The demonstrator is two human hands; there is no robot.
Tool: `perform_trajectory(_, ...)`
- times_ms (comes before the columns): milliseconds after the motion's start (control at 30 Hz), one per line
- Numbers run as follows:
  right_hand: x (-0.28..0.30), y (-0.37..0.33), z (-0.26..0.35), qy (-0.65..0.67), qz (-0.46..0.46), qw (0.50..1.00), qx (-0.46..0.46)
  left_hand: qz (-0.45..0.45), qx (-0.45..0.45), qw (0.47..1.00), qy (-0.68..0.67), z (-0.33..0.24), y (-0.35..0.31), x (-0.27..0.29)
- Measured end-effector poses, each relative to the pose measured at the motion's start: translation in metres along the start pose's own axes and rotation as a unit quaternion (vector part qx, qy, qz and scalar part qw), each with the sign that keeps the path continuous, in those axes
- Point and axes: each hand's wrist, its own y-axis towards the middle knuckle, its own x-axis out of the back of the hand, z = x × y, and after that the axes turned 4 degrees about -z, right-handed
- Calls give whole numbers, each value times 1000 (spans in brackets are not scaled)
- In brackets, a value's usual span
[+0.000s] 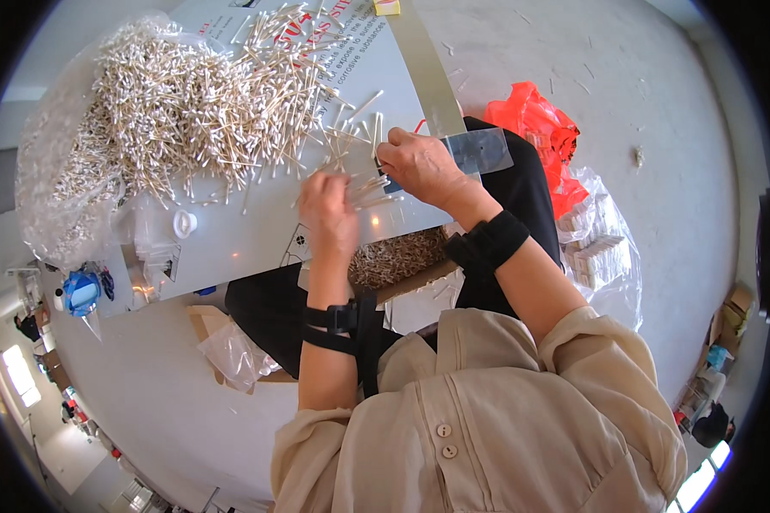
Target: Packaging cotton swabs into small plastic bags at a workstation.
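Observation:
A large heap of cotton swabs (205,103) covers the left and far part of the grey sheet-topped table (257,227). My right hand (423,167) is closed in a pinch at the table's right side, with a few swabs standing up at its fingertips. Under that hand lies a clear bluish plastic sleeve (486,152), its end showing beyond the wrist. My left hand (327,205) is smeared by motion, fingers curled down, beside a small bunch of swabs (373,193). Whether it grips them I cannot tell.
Below the table edge, a box of swabs (398,258) sits between my legs. Clear plastic wraps the heap's left side; a white roll (184,224) lies near it. On the right floor are a red bag (539,128) and a clear bag of white packs (597,252).

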Motion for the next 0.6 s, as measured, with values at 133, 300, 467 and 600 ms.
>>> perform_trajectory(133, 6, -10, 7, 63, 4, 998, -20, -43, 96, 994, 36, 35, -13, 25)
perform_trajectory(300, 2, -17, 17, 76, -6, 997, 22, 41, 68, 996, 30, 31, -2, 44)
perform_trajectory(467, -7, -20, 19, 54, 5, 998, 15, 49, 37, 996, 58, 49, -2, 44)
perform_trajectory(600, -10, -21, 13, 73, -8, 997, 27, 20, 79, 995, 59, 47, 1, 42)
